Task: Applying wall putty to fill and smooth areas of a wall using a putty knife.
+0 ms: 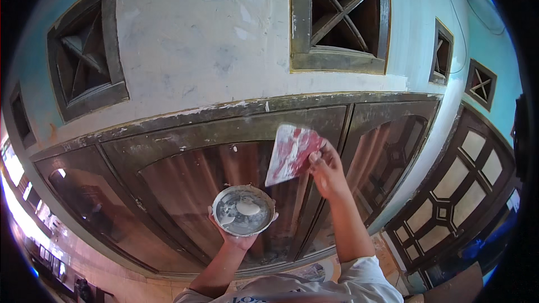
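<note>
My left hand (240,241) supports a round grey metal bowl (250,227) from below, its fingers curled against the sides. A mound of white putty (247,207) lies in the bowl, with a smaller dab by the rim and smears round the inside. In my right hand (327,175) is a red flat putty spreader (293,154), pinched at its right edge between thumb and fingers. White putty streaks cover much of its face. The spreader is raised above and to the right of the bowl, apart from it.
Ahead is a pale, patchy wall (208,39) with framed vents (340,62) crossed by wooden bars. Below it runs a brown wooden frame (224,116) with glazed panels and curtains behind. A panelled door (449,196) stands at the right; tiled floor shows at lower left.
</note>
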The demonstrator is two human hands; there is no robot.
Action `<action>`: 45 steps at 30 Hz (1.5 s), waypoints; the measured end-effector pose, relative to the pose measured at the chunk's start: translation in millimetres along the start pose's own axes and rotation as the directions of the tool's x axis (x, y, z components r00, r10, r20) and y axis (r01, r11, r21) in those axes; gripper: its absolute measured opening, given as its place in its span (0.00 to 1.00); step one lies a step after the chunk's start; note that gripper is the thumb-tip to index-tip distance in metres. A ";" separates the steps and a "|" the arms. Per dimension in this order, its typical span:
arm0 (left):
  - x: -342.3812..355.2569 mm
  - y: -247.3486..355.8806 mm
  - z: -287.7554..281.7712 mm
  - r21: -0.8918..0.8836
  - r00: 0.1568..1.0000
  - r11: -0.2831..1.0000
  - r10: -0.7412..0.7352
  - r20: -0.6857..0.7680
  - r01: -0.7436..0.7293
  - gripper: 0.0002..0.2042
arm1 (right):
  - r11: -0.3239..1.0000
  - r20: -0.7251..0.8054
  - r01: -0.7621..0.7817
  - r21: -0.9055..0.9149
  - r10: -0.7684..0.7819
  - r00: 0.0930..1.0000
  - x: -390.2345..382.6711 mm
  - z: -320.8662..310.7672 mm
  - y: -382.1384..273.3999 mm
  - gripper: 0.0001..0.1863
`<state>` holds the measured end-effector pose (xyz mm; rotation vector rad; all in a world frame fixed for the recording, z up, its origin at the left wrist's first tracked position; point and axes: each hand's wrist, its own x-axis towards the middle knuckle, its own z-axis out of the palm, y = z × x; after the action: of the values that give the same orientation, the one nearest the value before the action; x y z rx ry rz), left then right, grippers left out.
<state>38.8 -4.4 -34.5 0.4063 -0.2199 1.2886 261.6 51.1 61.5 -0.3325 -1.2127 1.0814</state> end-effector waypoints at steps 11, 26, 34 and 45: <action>9.0 -17.6 -1.8 0.165 0.976 0.979 0.150 -0.161 -0.123 0.42 | 0.826 -0.154 0.564 -0.009 -0.558 0.815 201.5 -31.5 -176.1 0.16; -3.7 -14.3 10.5 0.377 0.946 0.894 0.304 -0.112 -0.242 0.41 | 0.851 -0.276 0.524 -0.026 -0.510 0.815 377.4 -69.7 -279.0 0.15; -7.9 -11.7 23.7 0.351 0.944 0.884 0.330 -0.003 -0.308 0.37 | 0.902 -0.448 0.365 -0.231 -0.432 0.783 364.3 -57.0 -287.7 0.14; 2.9 -18.2 31.1 0.507 0.975 0.844 0.220 -0.033 -0.174 0.45 | 0.916 -0.327 0.257 -0.307 -0.355 0.876 336.3 -67.6 -283.6 0.19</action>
<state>59.2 -18.7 -8.2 0.7852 0.1661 1.5643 444.6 204.7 437.0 -0.5019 -1.0118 0.5479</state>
